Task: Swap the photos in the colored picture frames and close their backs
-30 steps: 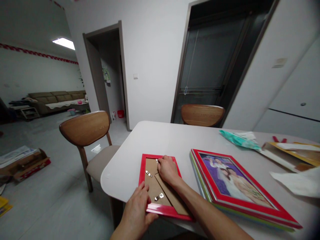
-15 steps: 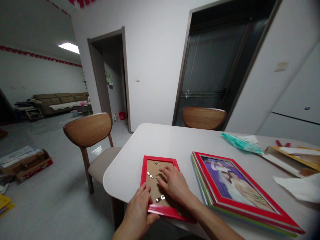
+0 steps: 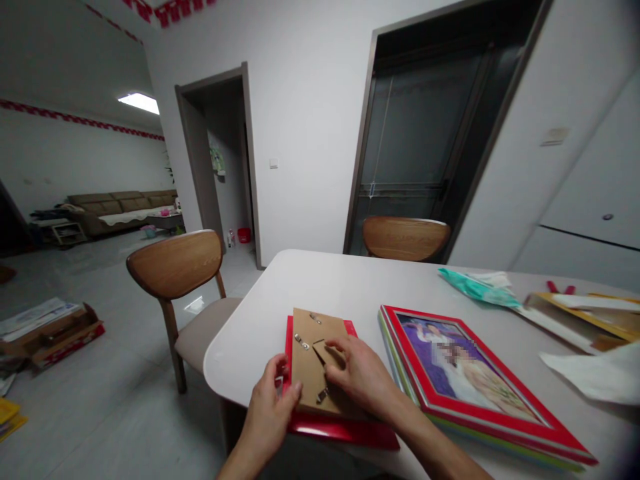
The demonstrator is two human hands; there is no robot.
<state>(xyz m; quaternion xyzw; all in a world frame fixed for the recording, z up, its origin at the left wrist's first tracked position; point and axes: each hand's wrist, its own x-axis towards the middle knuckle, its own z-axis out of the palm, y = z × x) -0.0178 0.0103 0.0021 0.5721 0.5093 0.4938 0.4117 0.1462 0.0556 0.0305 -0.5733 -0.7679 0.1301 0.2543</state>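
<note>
The table [image 3: 320, 280] ends near bottom centre, right where the red frame [image 3: 345, 430] lies, so a careless push might tip it off. The board [image 3: 307, 373] sits raised and askew over it. The left hand [image 3: 265, 407] touches their left side, how firmly I can't tell; the right hand [image 3: 363, 373] pinches the flap [image 3: 334, 357], which could tear if tugged alone. A clip [image 3: 323, 396] might snag skin.
</note>
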